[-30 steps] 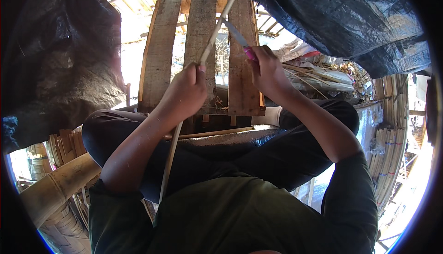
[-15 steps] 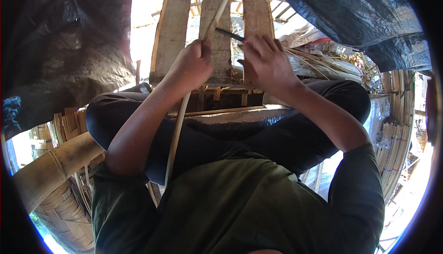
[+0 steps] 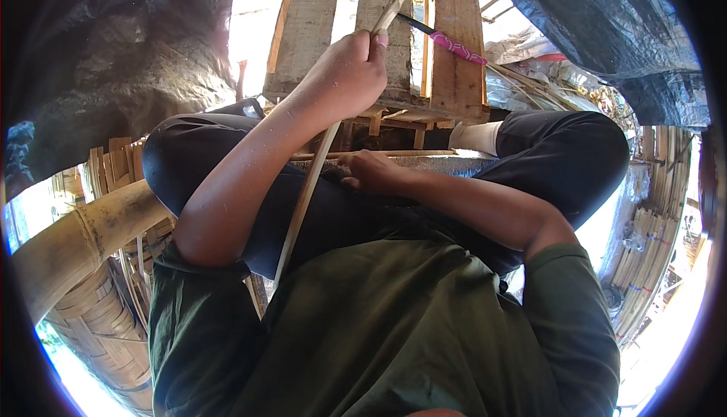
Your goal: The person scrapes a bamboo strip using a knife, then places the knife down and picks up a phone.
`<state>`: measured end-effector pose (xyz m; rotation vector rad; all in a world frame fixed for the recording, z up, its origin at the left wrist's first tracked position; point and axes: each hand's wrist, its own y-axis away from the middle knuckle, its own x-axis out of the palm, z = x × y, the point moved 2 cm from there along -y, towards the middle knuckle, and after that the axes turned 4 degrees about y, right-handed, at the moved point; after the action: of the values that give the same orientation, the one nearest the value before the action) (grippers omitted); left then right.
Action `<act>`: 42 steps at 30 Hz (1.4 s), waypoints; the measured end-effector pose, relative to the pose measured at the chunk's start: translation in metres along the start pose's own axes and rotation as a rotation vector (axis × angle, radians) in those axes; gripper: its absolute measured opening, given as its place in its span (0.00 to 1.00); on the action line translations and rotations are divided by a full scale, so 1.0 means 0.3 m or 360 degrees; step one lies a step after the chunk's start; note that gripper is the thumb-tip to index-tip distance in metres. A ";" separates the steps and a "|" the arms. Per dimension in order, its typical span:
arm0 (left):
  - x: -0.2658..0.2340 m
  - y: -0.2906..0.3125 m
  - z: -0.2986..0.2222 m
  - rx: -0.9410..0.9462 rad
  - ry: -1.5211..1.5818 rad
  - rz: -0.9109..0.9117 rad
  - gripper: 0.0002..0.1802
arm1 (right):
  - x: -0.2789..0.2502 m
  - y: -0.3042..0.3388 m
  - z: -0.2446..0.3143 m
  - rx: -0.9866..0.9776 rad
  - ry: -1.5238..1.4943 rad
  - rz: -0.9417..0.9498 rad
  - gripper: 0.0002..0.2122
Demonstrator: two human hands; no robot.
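My left hand (image 3: 354,68) is closed around a long, pale bamboo strip (image 3: 309,197). The strip slants from beside my left thigh up past the planks. Just beyond my fist, a knife (image 3: 458,48) with a dark blade and a pink patterned handle meets the strip at its blade end. Nobody's hand is on its handle; whether the blade is wedged into the strip or only resting against it, I cannot tell. Low over my lap, my right hand (image 3: 371,171) has its fingers curled in, and anything inside them is hidden.
Rough wooden planks (image 3: 303,31) form a bench in front of my crossed legs. A thick bamboo pole (image 3: 91,235) and a woven basket (image 3: 102,326) are at left. Dark plastic sheets (image 3: 121,46) hang on both sides. Bundled bamboo slats (image 3: 647,250) stand at right.
My right hand has let go of the knife and drawn back to my lap. The knife stays by the strip, its pink handle now exposed. My left hand keeps its grip.
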<state>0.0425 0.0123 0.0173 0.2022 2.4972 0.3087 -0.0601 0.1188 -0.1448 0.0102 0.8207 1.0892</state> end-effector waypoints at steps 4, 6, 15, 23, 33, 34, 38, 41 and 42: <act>-0.011 0.010 -0.014 -0.0063 -0.0059 0.0168 0.25 | 0.075 -0.111 0.049 -0.0035 0.0083 -0.0043 0.13; -0.006 0.008 -0.013 -0.0074 -0.0049 0.0179 0.26 | 0.123 -0.154 0.041 0.0132 0.0123 0.0012 0.09; 0.001 0.007 0.000 -0.0038 -0.0037 0.0130 0.26 | -0.047 -0.130 0.042 0.0425 0.0485 0.0346 0.16; -0.002 0.013 0.014 -0.0026 0.0000 0.0145 0.26 | -0.101 -0.064 -0.018 0.0160 0.0603 0.0235 0.30; -0.018 0.044 -0.001 -0.0046 -0.0051 0.0123 0.27 | 0.037 -0.055 0.062 -0.0143 0.1034 -0.0052 0.33; -0.016 0.043 0.005 -0.0043 -0.0051 0.0124 0.27 | 0.038 -0.061 0.057 -0.0146 0.1067 -0.0031 0.32; -0.035 0.055 0.012 -0.0128 0.0066 0.0121 0.26 | -0.081 -0.054 0.054 -0.0015 0.0785 0.0098 0.33; -0.041 0.059 0.006 -0.0148 0.0060 0.0143 0.26 | -0.148 -0.051 -0.006 0.0040 0.0318 0.0004 0.36; -0.042 0.057 0.007 -0.0136 0.0033 0.0140 0.26 | -0.158 -0.054 -0.023 0.0041 0.0321 0.0005 0.36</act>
<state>0.0551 0.0264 0.0272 0.2754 2.4936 0.4546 -0.0613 0.0710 -0.1283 -0.0775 1.0160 1.0943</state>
